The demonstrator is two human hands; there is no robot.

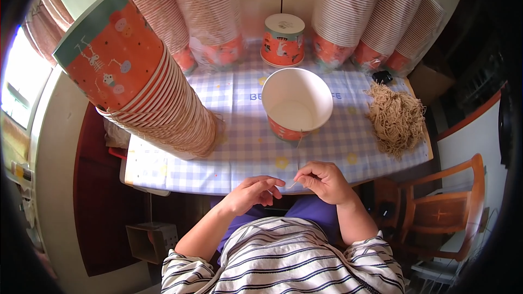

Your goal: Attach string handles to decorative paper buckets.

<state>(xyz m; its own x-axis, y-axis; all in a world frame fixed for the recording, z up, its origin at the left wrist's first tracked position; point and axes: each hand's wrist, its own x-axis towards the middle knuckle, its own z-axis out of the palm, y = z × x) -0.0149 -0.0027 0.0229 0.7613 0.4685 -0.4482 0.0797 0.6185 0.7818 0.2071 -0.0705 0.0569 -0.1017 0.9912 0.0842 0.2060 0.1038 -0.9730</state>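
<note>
Fingertips (pixel 294 181) pinched on thin string (pixel 297 152)

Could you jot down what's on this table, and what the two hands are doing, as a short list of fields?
Left hand: fingers pinched by the string's end
Right hand: pinching a thin string that runs up to the open cup
Open cup: white inside, orange outside, upright mid-table
Upturned cup: behind it
Cup stack: lying tilted, left
String pile: tan, right
Table cover: blue-white checked
</note>
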